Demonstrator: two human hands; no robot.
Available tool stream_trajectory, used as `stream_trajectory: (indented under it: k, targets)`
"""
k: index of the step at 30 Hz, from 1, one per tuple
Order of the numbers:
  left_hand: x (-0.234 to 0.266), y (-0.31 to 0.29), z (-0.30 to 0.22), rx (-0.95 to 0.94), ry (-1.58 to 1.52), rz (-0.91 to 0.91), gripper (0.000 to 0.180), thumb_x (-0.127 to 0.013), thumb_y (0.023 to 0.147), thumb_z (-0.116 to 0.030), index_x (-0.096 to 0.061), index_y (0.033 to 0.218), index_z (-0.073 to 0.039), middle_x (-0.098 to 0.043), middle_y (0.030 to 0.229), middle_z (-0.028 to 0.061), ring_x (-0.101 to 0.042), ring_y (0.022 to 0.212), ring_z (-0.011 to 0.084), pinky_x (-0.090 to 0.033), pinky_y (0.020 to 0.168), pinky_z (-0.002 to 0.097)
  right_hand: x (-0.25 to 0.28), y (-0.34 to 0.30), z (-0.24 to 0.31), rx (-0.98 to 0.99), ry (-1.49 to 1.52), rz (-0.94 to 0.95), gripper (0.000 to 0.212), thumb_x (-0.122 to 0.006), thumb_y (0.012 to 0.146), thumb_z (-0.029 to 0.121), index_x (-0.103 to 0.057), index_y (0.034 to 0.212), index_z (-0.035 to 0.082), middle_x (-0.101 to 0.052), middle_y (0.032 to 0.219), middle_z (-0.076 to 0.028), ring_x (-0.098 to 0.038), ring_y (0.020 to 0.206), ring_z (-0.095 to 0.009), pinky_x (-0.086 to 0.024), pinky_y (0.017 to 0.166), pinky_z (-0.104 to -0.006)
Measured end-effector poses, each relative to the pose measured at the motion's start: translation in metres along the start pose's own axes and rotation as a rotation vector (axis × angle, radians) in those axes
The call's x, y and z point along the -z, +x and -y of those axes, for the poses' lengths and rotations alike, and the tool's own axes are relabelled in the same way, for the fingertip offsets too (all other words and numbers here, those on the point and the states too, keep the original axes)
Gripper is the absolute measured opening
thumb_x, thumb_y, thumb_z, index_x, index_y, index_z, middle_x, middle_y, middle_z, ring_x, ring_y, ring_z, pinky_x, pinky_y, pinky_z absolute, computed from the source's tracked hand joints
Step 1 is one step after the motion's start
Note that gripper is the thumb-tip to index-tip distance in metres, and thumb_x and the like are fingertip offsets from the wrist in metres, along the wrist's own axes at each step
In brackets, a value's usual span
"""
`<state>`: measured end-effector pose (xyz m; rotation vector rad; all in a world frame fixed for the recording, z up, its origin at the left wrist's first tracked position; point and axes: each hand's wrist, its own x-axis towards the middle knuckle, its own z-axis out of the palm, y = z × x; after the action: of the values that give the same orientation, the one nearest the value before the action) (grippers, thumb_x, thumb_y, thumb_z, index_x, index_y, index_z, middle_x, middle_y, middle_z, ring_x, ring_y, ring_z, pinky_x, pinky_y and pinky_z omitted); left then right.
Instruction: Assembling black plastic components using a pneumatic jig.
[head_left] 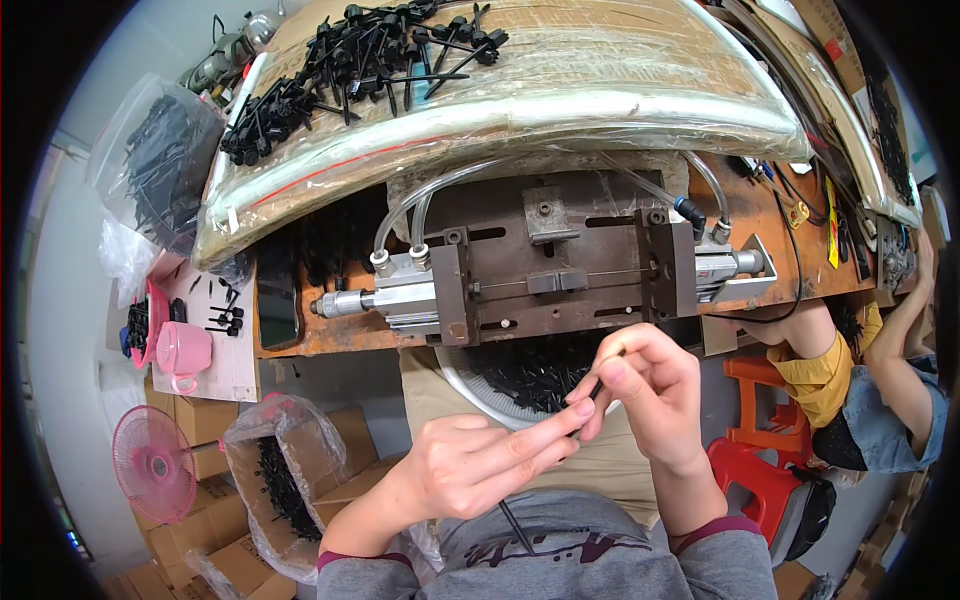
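Both of my hands meet in front of the machine, above my lap. My right hand (650,395) pinches a thin black rod-like part (597,389) between thumb and fingertips. My left hand (480,462) reaches its fingertips to the lower end of that part. A black stick (515,528) sticks out below the left palm, its upper end hidden by the hand. Whether it is the same piece as the one at the fingertips, I cannot tell. Under my hands, a white basin (462,388) on my lap holds many small black parts (535,372).
A brown metal fixture (550,290) with air cylinders and clear hoses stands on the wooden bench. Black plastic parts (365,60) are heaped on the wrapped cardboard surface above it. A pink cup (184,348) and a pink fan (154,464) are at left. Another person (890,380) sits at right near red stools.
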<state>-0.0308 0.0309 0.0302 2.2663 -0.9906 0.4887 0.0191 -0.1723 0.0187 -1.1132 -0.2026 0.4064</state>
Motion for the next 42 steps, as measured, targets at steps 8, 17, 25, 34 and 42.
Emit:
stream_trajectory:
  k: [8,17,25,34,42]
  targets:
    - [-0.008,0.002,-0.003,0.094,0.135,-0.013,0.017,-0.073,0.073,-0.006,-0.071,0.089,0.0,-0.068,0.119,0.0127,-0.059,0.054,0.0069,-0.042,0.044,0.0206,0.014,0.003,-0.007,-0.153,-0.06,0.062,0.012,-0.064,0.093,0.007,-0.066,0.101,-0.002,-0.07,0.087,-0.007,-0.06,0.066,-0.006,-0.047,0.056,-0.0181]
    - [-0.048,0.022,0.013,0.358,0.354,-0.039,0.024,-0.073,0.077,-0.011,-0.07,0.099,-0.002,-0.064,0.126,0.0121,-0.06,0.051,0.0112,-0.046,0.048,0.0239,0.014,-0.013,-0.01,0.057,-0.303,-0.157,0.013,-0.061,0.093,0.002,-0.067,0.103,-0.005,-0.07,0.086,-0.01,-0.062,0.07,-0.007,-0.049,0.059,-0.0184]
    - [-0.05,0.029,0.014,0.392,0.403,0.016,0.025,-0.072,0.078,-0.012,-0.069,0.1,-0.002,-0.062,0.129,0.0131,-0.062,0.053,0.0108,-0.048,0.049,0.0234,0.029,-0.024,-0.014,0.169,-0.299,-0.21,0.011,-0.06,0.092,0.001,-0.066,0.098,-0.007,-0.068,0.09,-0.013,-0.066,0.071,-0.013,-0.051,0.058,-0.0214]
    - [-0.048,0.033,0.01,0.43,0.421,0.073,0.025,-0.07,0.079,-0.012,-0.068,0.101,-0.001,-0.06,0.132,0.0141,-0.064,0.052,0.0132,-0.05,0.051,0.0246,0.011,-0.025,-0.011,0.143,-0.137,-0.017,0.036,-0.071,0.082,-0.002,-0.06,0.114,-0.009,-0.067,0.093,-0.016,-0.068,0.077,-0.018,-0.055,0.068,-0.0251]
    - [-0.044,0.032,0.006,0.466,0.287,0.03,0.03,-0.072,0.077,-0.007,-0.067,0.106,0.0,-0.06,0.131,0.0166,-0.068,0.066,0.017,-0.053,0.057,0.0271,-0.004,-0.02,-0.009,0.074,-0.152,-0.152,0.016,-0.063,0.088,-0.009,-0.058,0.103,-0.007,-0.067,0.086,-0.016,-0.066,0.064,-0.015,-0.054,0.055,-0.0231]
